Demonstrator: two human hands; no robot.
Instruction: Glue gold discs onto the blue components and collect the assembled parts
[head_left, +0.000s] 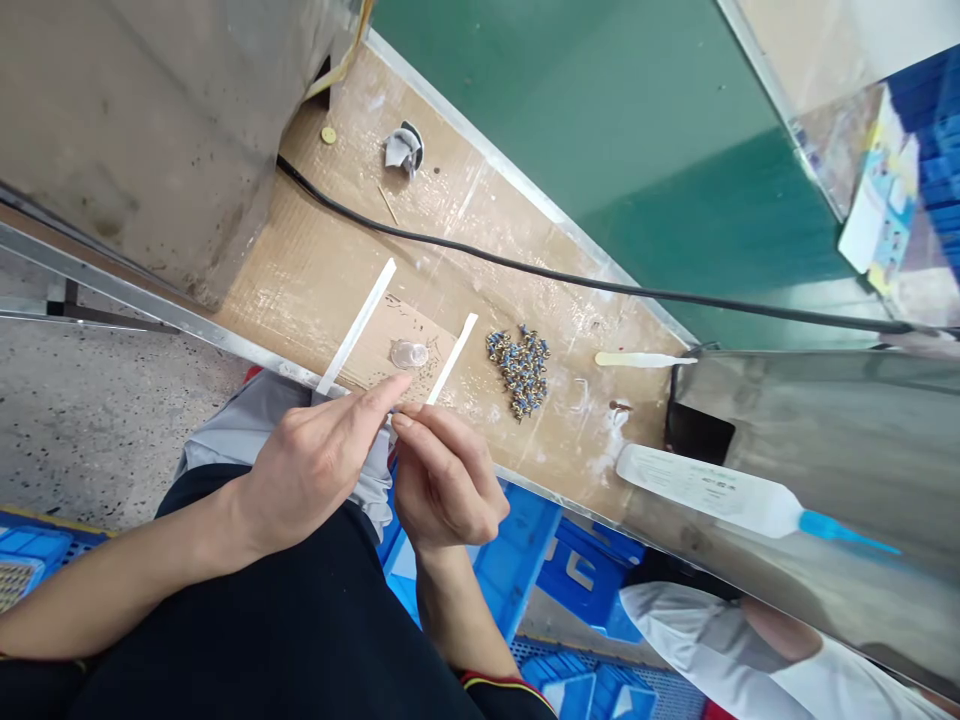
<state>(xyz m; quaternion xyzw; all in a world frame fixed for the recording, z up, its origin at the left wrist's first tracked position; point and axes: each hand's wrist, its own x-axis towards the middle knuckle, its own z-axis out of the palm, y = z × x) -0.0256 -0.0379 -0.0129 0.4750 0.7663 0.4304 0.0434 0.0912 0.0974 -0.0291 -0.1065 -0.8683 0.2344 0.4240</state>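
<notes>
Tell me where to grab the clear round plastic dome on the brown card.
Pinch the rim of the clear round plastic dome from the left hand side: it lies flat on the brown card, and its smooth top looks slippery.

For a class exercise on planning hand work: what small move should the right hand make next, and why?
Probably it should reach for the pile of blue-and-gold studs. The right hand sits close by, and the pile lies loose on the bench, just past the clear plastic dome.
</notes>
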